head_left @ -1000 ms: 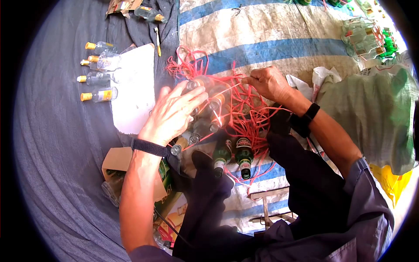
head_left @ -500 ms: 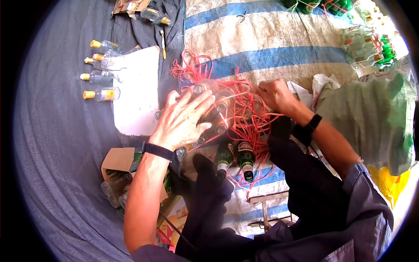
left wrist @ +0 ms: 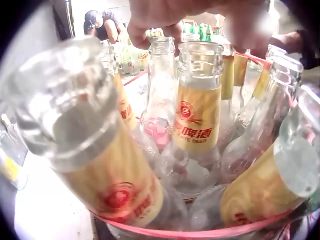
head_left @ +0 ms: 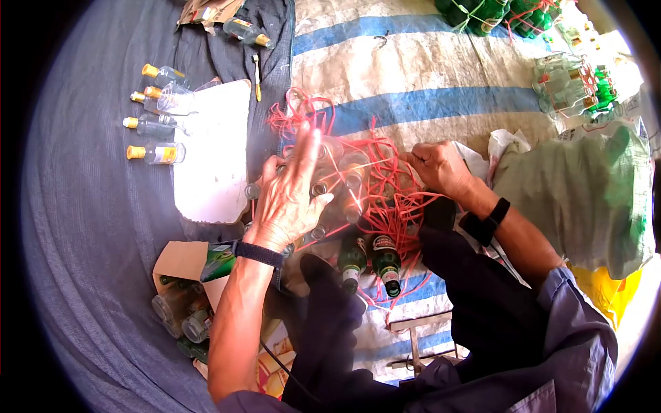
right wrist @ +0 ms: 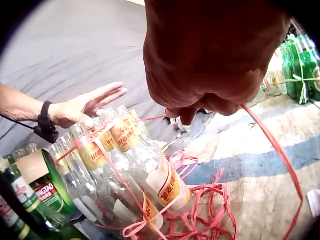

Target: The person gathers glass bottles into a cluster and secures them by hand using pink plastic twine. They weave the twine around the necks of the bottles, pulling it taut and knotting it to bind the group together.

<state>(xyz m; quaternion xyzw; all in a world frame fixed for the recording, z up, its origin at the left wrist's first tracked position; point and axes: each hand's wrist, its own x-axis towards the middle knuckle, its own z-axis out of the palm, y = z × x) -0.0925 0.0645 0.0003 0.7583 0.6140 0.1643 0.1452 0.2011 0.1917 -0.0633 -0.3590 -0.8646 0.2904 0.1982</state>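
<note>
Clear glass bottles with yellow neck labels (left wrist: 197,115) stand grouped, a pink strap (left wrist: 195,233) running round them. My left hand (head_left: 288,196) lies over the bottle necks with its fingers extended; in the right wrist view the left hand (right wrist: 87,106) touches the tops from the far side. To the right of the group, my right hand (head_left: 441,167) has its fingers curled round the pink strap. In the right wrist view that strap (right wrist: 280,150) trails down from the right hand (right wrist: 215,65), and another stretch runs from the fingers to the bottle necks.
Tangled pink strap (head_left: 396,206) lies beside the group, with two green bottles (head_left: 385,265) nearer me. At left are a white board (head_left: 213,151), several yellow-capped bottles (head_left: 165,153) and a box of bottles (head_left: 180,256). A green sack (head_left: 575,193) and tied bottles (head_left: 564,82) are at right.
My left hand's fingers have drawn closer together and point more upward. My right hand has moved slightly down and right, still holding the strap.
</note>
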